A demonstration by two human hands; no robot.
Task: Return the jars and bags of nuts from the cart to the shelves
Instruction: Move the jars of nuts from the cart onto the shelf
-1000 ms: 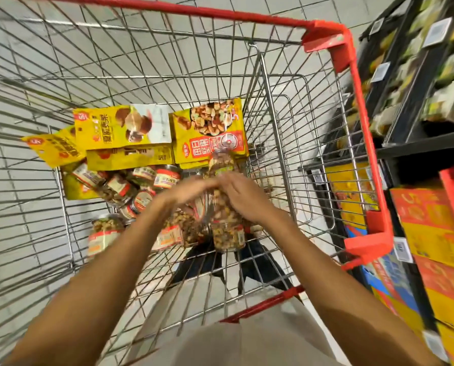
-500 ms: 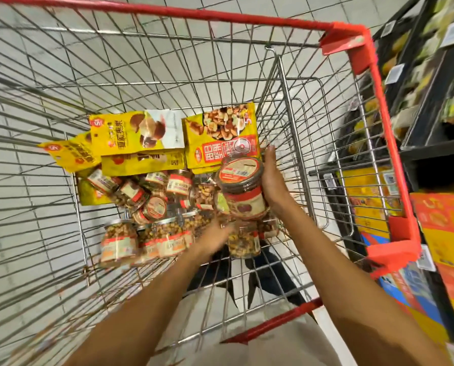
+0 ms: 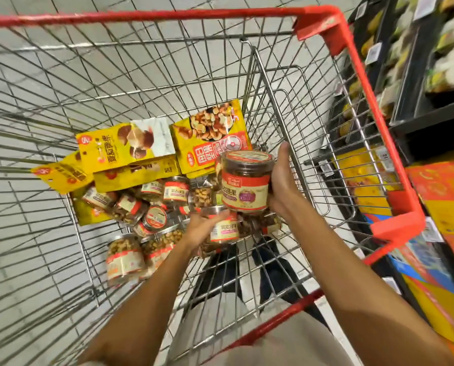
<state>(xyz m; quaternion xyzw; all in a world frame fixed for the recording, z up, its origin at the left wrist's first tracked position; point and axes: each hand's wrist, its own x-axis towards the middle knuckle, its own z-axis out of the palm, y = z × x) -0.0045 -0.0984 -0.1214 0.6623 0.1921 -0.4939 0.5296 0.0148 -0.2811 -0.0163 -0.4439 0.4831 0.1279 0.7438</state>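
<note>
A wire cart [image 3: 347,46] with red rims holds several clear jars of nuts [image 3: 125,256] and several yellow bags of nuts [image 3: 127,143]. My right hand [image 3: 282,183] grips an upright jar with a red-and-cream label [image 3: 245,183], lifted above the pile. Lower down, my left hand [image 3: 202,228] wraps around a second jar [image 3: 224,231] that still lies among the others. The shelves [image 3: 432,114] stand to the right of the cart.
Yellow and orange boxes [image 3: 447,207] fill the lower shelves on the right, with price tags along the shelf edges. The cart's right wall stands between the jars and the shelves. Grey floor tiles show through the wire.
My right hand has raised its jar and turned it upright. My left hand has closed on a second jar in the pile. The view has shifted closer to the cart.
</note>
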